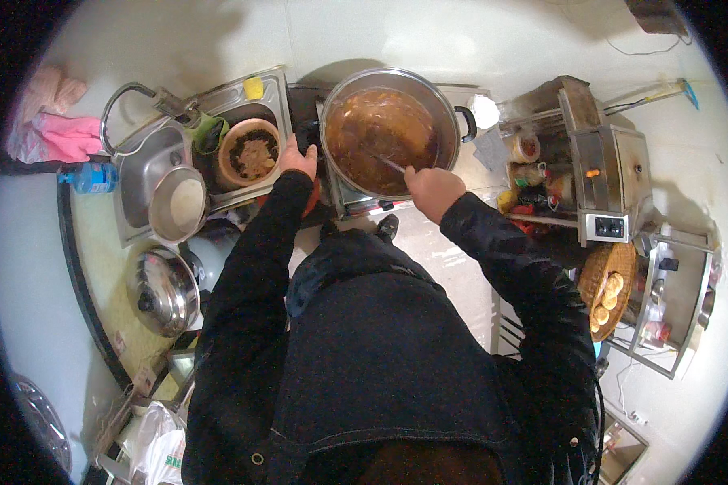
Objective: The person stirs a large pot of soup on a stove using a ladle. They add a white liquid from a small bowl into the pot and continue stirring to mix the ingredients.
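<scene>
A large steel pot (333, 121) holds brown, oily-looking liquid (382, 121). My right hand (435, 189) grips the metal handle (388, 161) of a utensil over the pot's near right rim. The utensil's lower end is under the liquid, so its kind cannot be told. My left hand (298, 160) is between the sink's right edge and the pot, with thumb and forefinger apart and nothing seen in it. It is close to the pot's dark left side handle; whether it touches that handle is unclear.
Left of the pot, a double sink (148, 157) holds a clay-coloured bowl (224, 160) and a steel pan (158, 212). A domed steel lid (164, 291) lies nearer me. On the right stand a shelf of jars and bottles (531, 176) and a wicker basket (619, 273) with round breads.
</scene>
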`<state>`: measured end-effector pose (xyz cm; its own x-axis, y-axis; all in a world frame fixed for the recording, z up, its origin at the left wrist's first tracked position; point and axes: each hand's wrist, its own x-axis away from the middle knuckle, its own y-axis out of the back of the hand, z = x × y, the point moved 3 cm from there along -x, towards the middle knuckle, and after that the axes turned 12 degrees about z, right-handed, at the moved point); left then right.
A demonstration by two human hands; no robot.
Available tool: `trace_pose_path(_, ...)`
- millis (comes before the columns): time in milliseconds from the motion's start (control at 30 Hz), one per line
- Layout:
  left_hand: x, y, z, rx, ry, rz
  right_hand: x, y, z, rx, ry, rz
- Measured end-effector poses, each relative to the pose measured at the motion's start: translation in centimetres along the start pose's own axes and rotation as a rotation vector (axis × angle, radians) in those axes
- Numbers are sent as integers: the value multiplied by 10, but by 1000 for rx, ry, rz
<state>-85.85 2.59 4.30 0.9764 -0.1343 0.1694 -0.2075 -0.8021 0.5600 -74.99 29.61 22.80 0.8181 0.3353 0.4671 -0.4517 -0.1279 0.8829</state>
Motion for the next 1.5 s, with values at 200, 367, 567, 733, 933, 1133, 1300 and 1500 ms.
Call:
trace_pose_path(200,-5,-7,16,-31,23,-26,47,14,-9,-12,8,184)
trace_pose_path(367,-2,-8,20,-7,22,-32,49,17,-45,160,-234,229)
trace_pose_path(567,-4,-7,14,-92,56,-16,5,-9,-91,103,-336,141)
trace_pose_path(733,-7,-8,22,-90,18,-46,-38,-7,-92,-31,-318,101)
trace_pose_path(933,-6,-7,21,-28,30,-10,-41,-14,-43,-70,-34,-27)
trace_pose_path(1133,-1,-9,24,-108,-20,-148,11,-6,-17,-61,53,142)
trace_pose_path(1300,5,2,-1,-117,15,-100,49,17,-23,82,-63,235)
trace_pose_path(1500,7,8,-13,16,119,46,31,9,-73,197,-299,221)
